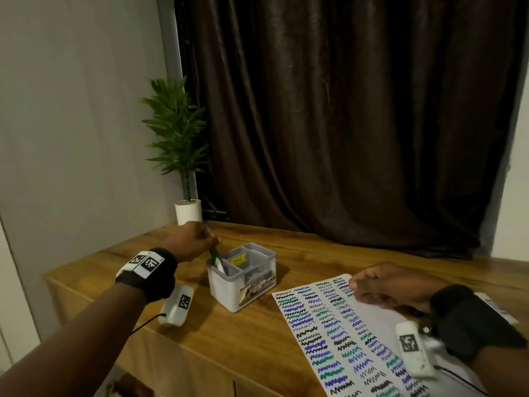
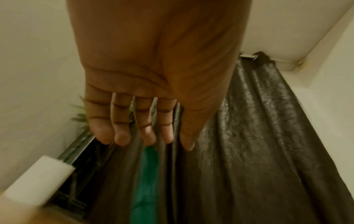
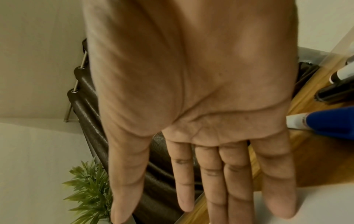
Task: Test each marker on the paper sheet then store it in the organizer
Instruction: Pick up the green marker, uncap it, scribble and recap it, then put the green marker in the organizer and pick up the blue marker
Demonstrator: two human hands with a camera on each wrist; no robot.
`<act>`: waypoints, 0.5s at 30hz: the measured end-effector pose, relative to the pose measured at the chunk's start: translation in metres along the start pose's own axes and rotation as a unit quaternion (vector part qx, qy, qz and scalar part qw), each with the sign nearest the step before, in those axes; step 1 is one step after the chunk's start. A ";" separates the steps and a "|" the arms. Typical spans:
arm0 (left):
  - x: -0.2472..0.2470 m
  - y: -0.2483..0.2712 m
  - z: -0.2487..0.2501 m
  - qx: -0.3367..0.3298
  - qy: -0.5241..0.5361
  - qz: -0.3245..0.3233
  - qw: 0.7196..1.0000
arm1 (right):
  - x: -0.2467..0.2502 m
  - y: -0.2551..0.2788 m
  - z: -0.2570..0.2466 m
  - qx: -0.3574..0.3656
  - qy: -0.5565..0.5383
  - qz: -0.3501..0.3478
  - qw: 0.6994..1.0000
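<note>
Fingertips of left hand meet green marker inside yellow-stickered organizer.

This looks like a room in a home. A dark brown curtain hangs on the far side behind the wooden bench, with a potted plant at its far left corner.

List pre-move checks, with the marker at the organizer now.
1. Marker lower end in organizer, front-left compartment: ok.
2. Left hand off marker: cannot tell.
3. Right hand empty, resting on paper: ok.
4. More markers beside right hand, blue marker and black marker: ok.
5. Bare paper left for scribbles: ok.
</note>
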State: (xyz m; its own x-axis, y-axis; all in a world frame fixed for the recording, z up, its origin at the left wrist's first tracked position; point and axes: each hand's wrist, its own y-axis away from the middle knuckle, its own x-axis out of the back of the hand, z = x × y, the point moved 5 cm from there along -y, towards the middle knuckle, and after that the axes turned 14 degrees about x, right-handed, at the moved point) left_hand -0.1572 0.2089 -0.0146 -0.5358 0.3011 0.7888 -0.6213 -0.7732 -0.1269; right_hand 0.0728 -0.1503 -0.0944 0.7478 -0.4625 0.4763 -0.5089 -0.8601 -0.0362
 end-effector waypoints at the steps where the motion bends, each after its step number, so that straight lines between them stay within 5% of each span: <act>1: 0.006 -0.001 0.006 -0.008 -0.013 0.024 1.000 | 0.000 0.000 0.000 0.000 0.002 -0.001 1.000; 4: 0.029 0.004 0.041 -0.078 -0.002 0.100 0.992 | 0.001 0.002 -0.004 -0.006 0.003 0.004 1.000; 7: 0.033 0.029 0.100 -0.188 0.154 0.064 0.968 | -0.001 0.003 -0.013 0.004 0.002 0.001 1.000; 10: -0.001 0.065 0.165 -0.251 0.269 -0.057 0.928 | 0.022 0.005 -0.012 -0.009 0.012 0.098 0.995; 15: -0.108 0.088 0.225 -0.218 0.338 -0.305 0.863 | 0.096 0.036 -0.008 -0.010 0.086 0.287 0.954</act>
State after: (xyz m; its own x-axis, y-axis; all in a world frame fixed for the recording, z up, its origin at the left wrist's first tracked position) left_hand -0.0257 -0.0169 0.0247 -0.1529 0.9490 0.2756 -0.9828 -0.1168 -0.1430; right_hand 0.1231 -0.2245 -0.0428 0.2642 -0.8125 0.5196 -0.8226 -0.4711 -0.3184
